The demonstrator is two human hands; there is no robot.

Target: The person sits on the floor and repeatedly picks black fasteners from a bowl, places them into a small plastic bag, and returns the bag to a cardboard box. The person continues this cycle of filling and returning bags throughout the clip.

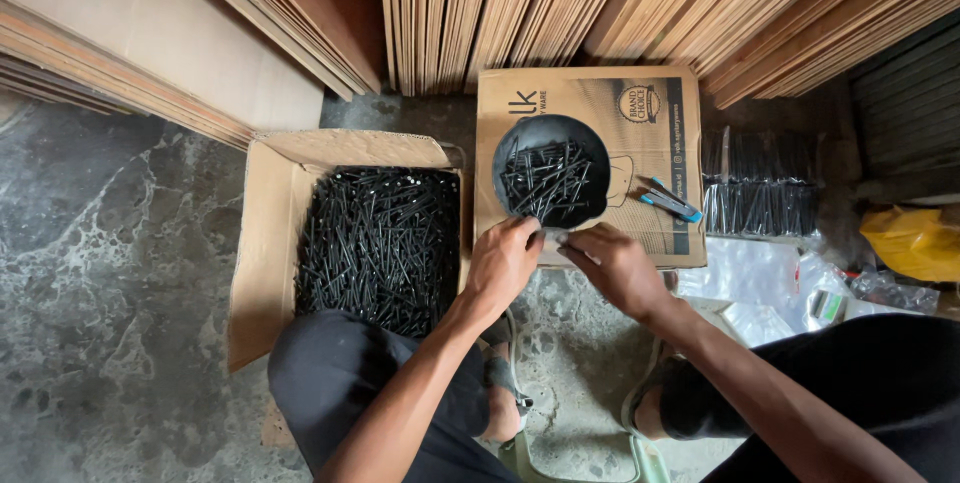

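A person sits low on a stone floor and works with both bare hands. The left hand is curled, with its fingers pinched down at the near edge of a round black bowl. The right hand comes in from the other side, and its fingertips meet the left ones at the same spot. Something small and pale sits between the fingers, maybe a little clear bag, but it is too small to tell for sure. The bowl is full of black screws and rests on a flat cardboard box. To the left stands an open carton packed with many more of the same black screws, just beside the left wrist. A small blue tool lies on the flat box to the right of the bowl. Farther right are filled packs of screws, and clear plastic bags lie on the floor. Wood sheets lean against the wall behind it all. To do this part well, I think the fingers should stay close together and low over the bowl, so a dropped screw lands back inside. The screw tips are sharp, so a slow, gentle pinch looks safest.
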